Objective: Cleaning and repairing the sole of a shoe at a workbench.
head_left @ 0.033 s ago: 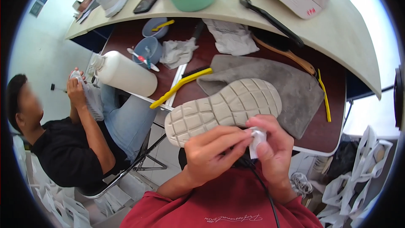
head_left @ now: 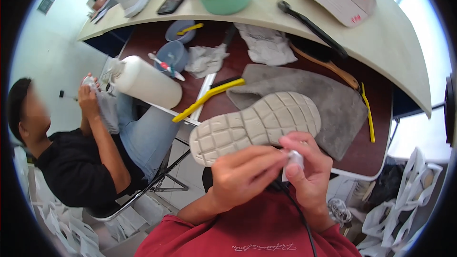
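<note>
In front of my chest, both hands come together over a small white piece of tissue or cloth. My right hand pinches it between thumb and fingers. The fingertips of my left hand are pressed together at its left side; whether they grip it is hard to see. Just beyond my hands lies a shoe sole, beige with a grid of grooves, turned up toward me. Its right part overlaps a grey cloth on the dark red table.
A white bottle, a yellow brush, blue bowls and crumpled white wipes stand or lie left of the cloth. A wooden-handled brush lies behind it. The raised shelf holds a green basin. A seated person handles a shoe at left.
The whole view has shifted slightly, so the table things appear a little farther right. The white piece looks more bunched up between my fingers. The seated person's pose is nearly the same.
</note>
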Motion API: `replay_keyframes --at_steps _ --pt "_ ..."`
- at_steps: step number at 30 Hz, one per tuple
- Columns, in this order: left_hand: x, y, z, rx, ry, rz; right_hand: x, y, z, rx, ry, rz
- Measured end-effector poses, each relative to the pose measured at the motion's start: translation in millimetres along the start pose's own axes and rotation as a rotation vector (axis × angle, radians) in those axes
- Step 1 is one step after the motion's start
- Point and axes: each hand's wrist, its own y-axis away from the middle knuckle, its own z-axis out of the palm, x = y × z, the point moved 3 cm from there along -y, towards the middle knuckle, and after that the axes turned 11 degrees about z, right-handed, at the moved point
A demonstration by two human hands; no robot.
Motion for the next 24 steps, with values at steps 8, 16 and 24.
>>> replay_keyframes --at_steps 8,16,24 --pt "-74.1 3.7 -132.8 0.674 -0.217 -0.031 -16.9 -26.6 2.3 -0.05 0.219 -0.025" --pt "-185.3 13.9 -150.5 0.621 -0.222 -0.195 -31.1 -96.9 34.7 -0.115 0.477 -0.082" --pt "-176.8 23.2 -167.6 0.553 -0.319 -0.084 -0.7 -129.3 49.9 -0.112 0.498 -0.144"
